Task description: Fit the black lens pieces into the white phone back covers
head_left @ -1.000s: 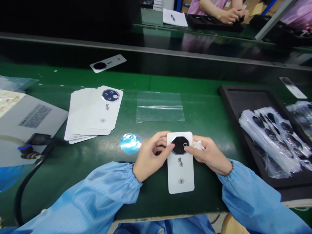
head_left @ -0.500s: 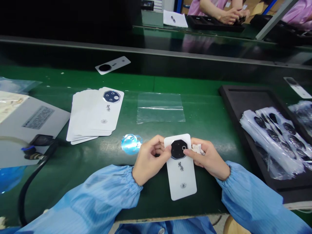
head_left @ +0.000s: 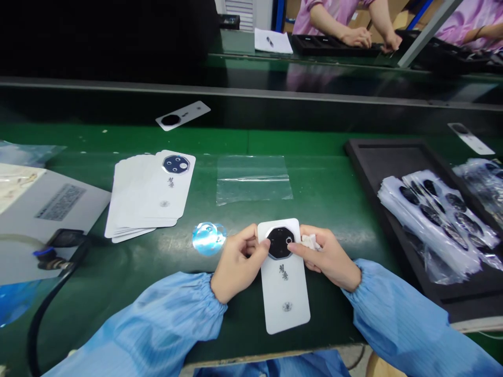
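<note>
A white phone back cover [head_left: 285,293] with a dark octagonal camera panel [head_left: 280,243] is held in front of me, over the near part of the bench. My left hand [head_left: 240,262] pinches its upper left edge, thumb at the side of the camera panel. On the opposite edge my right hand [head_left: 328,256] grips the cover, its thumb tip on the panel by a ringed lens hole. A crumpled white wipe [head_left: 310,242] is also tucked in the right fingers. Both hands' fingers behind the cover are hidden.
Left lies a stack of white covers [head_left: 149,193]; shiny round blue films [head_left: 208,238] sit nearer. A clear plastic bag [head_left: 253,179] lies ahead. Right, a black tray [head_left: 369,173] holds bagged covers [head_left: 436,225]. A grey box [head_left: 51,209] with a black cable stands left. Co-workers' hands [head_left: 357,37] work across.
The view has shifted slightly. Both my hands keep the same hold on the cover. Across the bench, a co-worker's hands have moved apart.
</note>
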Available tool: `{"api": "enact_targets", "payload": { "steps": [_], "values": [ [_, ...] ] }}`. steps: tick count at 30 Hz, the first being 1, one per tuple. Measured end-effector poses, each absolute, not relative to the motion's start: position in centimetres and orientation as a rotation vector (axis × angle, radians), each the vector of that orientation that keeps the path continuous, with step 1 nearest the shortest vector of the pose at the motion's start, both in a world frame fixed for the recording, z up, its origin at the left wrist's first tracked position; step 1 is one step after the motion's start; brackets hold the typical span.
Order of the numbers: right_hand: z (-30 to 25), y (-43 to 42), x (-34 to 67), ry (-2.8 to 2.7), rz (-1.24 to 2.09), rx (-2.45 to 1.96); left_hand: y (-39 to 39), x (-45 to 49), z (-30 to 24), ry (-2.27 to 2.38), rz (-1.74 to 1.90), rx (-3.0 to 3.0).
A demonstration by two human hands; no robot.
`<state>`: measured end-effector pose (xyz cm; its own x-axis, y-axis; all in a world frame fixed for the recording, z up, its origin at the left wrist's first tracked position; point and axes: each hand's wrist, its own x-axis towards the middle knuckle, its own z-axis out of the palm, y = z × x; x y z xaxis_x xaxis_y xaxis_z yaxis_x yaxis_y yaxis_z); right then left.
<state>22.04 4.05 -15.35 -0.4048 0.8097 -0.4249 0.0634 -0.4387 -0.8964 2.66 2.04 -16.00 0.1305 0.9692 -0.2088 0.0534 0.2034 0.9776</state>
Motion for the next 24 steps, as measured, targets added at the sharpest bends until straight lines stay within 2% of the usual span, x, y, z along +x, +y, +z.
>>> {"api": "enact_targets", "payload": {
  "steps": [8,15,19,24],
  "values": [
    [-15.7,4.2,22.2,-1.123,1.83,-1.283,2.0,3.0,-16.4,1.08,0.911,1.052],
    [-16.1,4.0,21.6,-1.266,1.891,-1.289,3.2,3.2,-16.5,1.173,1.139,1.006],
    [-15.6,9.1,22.2,-1.258,1.59,-1.394,3.8,3.1,-16.8,1.22,1.16,1.099],
    [-13.6,21.4,22.8,-1.399,1.139,-1.352,3.6,2.9,-17.4,1.286,1.143,1.426]
  ]
}}
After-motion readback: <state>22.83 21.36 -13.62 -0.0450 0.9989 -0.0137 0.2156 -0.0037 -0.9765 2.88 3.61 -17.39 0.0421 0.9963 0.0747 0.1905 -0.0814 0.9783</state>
